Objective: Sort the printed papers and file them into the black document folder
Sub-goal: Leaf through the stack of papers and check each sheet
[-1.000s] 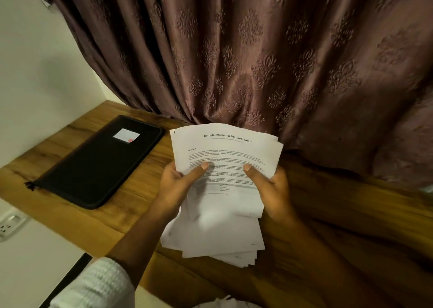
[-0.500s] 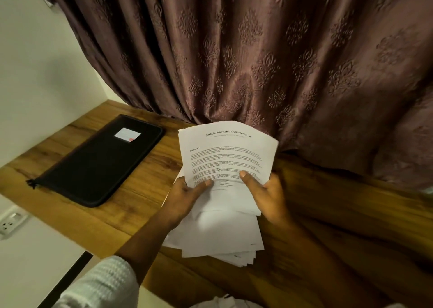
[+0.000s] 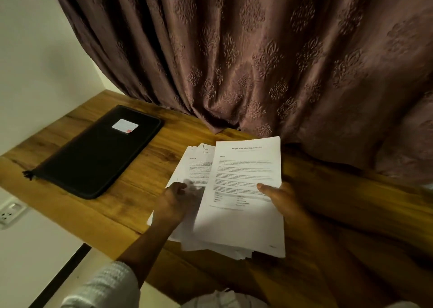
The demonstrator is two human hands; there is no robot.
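White knit sleeve (image 3: 105,284) nearest; past it the left hand (image 3: 174,202) lies on the printed papers (image 3: 195,167), which are fanned on the desk (image 3: 131,204). Blur hides whether it pinches or merely presses them. The right hand (image 3: 283,202) pinches the top sheet (image 3: 246,167), thumb on its face. To sort well, read each heading before parting sheets, pin the pile so nothing slides, and square the edges. The black document folder (image 3: 98,153) lies closed, well apart to the left, before the brown curtain (image 3: 257,61); it likely needs unzipping before filing.
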